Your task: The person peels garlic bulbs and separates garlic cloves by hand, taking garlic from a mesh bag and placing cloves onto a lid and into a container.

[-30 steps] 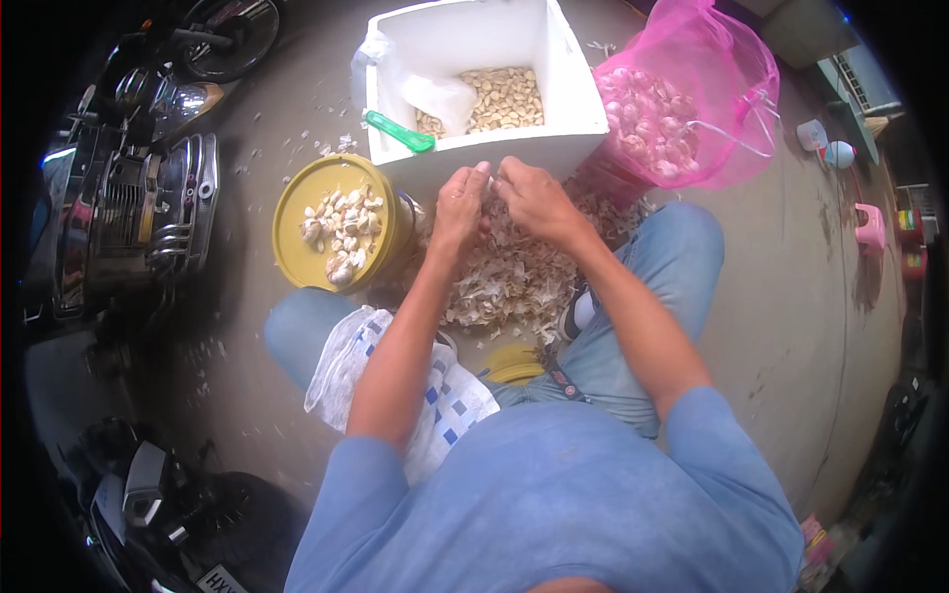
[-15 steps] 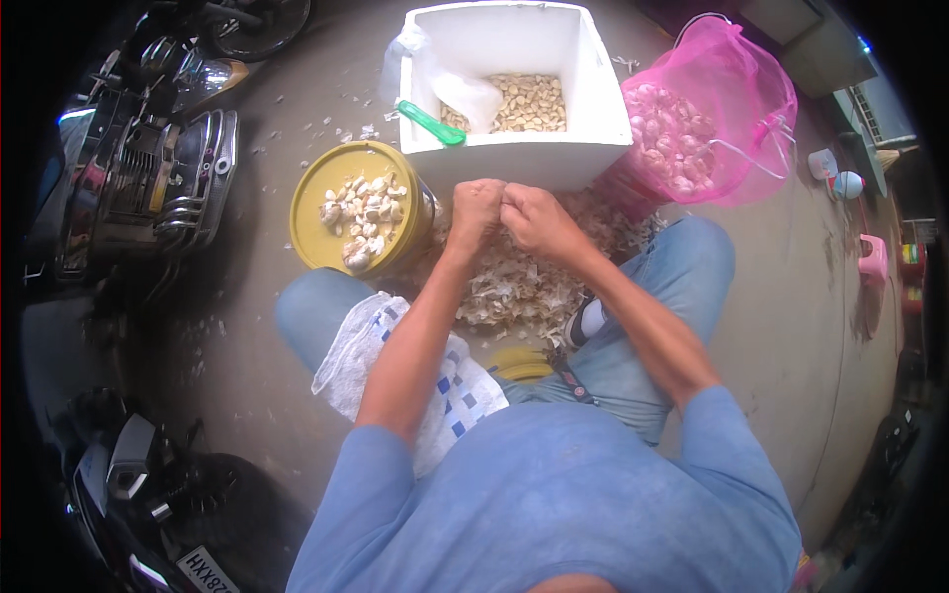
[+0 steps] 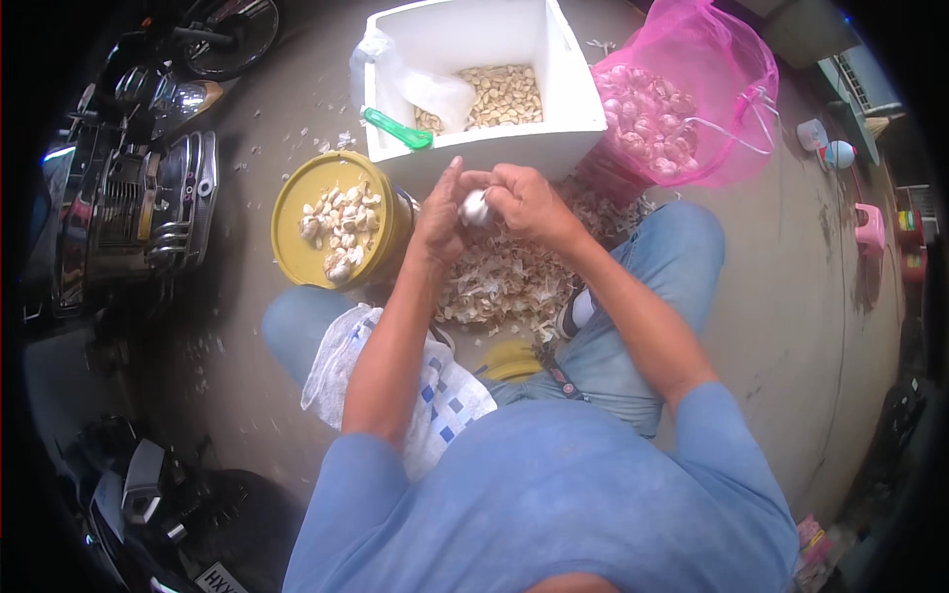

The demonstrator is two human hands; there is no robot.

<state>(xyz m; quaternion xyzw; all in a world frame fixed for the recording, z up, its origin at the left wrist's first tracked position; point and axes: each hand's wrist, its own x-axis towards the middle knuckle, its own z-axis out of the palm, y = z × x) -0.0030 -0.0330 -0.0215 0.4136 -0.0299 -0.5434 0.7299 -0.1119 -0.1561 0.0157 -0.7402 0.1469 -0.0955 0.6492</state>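
Note:
A white garlic bulb (image 3: pixel 476 209) sits between my two hands, over a heap of papery garlic skins (image 3: pixel 509 282). My left hand (image 3: pixel 441 215) cups it from the left, with the thumb raised and the fingers behind it. From the right, my right hand (image 3: pixel 532 203) grips it with curled fingers. To the left, a yellow bucket lid (image 3: pixel 287 237) carries loose garlic cloves (image 3: pixel 346 222) and a few bulb pieces. Beyond my hands stands a white foam box (image 3: pixel 484 148) with peeled cloves (image 3: pixel 504 96) and a clear plastic bag (image 3: pixel 440 97) in it.
A green-handled tool (image 3: pixel 397 129) lies on the box's near rim. A pink mesh bag (image 3: pixel 727 74) of garlic bulbs (image 3: pixel 647 119) stands at the right. Motorcycles (image 3: pixel 148 198) line the left side. A checked white towel (image 3: pixel 435 395) covers my left thigh.
My hands, closed together before, have parted slightly, and the garlic bulb now shows between them. The left hand has opened out around it. The whole view has shifted a little.

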